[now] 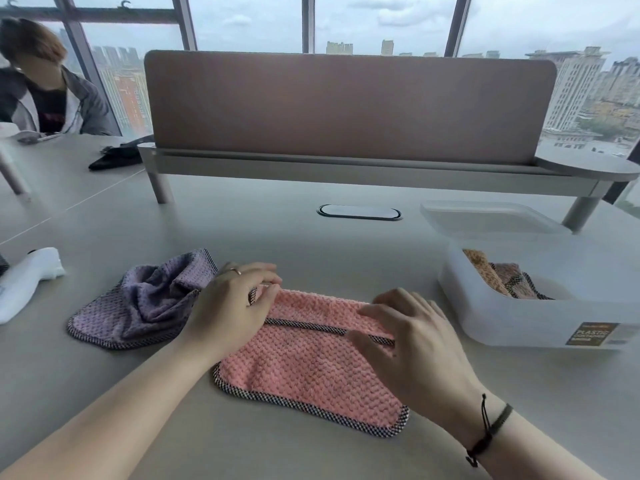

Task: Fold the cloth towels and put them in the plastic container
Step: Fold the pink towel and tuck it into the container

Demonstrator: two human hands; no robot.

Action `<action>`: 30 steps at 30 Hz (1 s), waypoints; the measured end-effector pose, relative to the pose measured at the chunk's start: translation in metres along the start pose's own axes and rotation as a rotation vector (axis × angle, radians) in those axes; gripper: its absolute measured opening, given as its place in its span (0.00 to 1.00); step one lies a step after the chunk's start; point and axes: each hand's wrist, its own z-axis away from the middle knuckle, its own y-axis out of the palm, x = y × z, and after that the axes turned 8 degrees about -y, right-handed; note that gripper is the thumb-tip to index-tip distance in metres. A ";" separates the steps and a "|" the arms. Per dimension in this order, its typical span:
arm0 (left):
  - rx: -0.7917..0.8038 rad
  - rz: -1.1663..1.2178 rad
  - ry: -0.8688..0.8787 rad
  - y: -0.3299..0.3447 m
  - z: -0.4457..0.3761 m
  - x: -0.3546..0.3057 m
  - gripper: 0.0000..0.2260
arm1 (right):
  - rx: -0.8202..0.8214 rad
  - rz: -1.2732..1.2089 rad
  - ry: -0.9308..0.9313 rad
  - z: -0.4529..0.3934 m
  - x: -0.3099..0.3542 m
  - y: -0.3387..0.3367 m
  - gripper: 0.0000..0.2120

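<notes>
Midway through first fold: pink towel [304,362] lay near centre of table [311,244], far edge doubled over. Left hand [232,306] pinched the far-left corner; right hand [412,337] pressed flat, fingers spread. Next, probably halve it, then move right to plastic container [540,320].

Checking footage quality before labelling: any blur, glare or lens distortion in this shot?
Head view: soft daylight from the windows, no harsh glare; wide-angle bending curves the container and table edges; the person at far left is blurred; pink towel and both hands stay fairly sharp.
</notes>
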 end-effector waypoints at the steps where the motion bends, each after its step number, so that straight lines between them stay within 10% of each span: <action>1: 0.069 0.002 0.060 0.000 0.002 -0.006 0.13 | 0.092 -0.010 -0.013 0.000 0.009 0.002 0.29; 9: 0.634 -0.226 0.151 0.015 0.015 -0.030 0.33 | 0.569 -0.023 -0.068 0.003 0.017 0.020 0.50; 30: 0.642 -0.242 0.141 0.017 0.017 -0.029 0.40 | 0.615 -0.006 -0.107 0.000 -0.022 0.006 0.50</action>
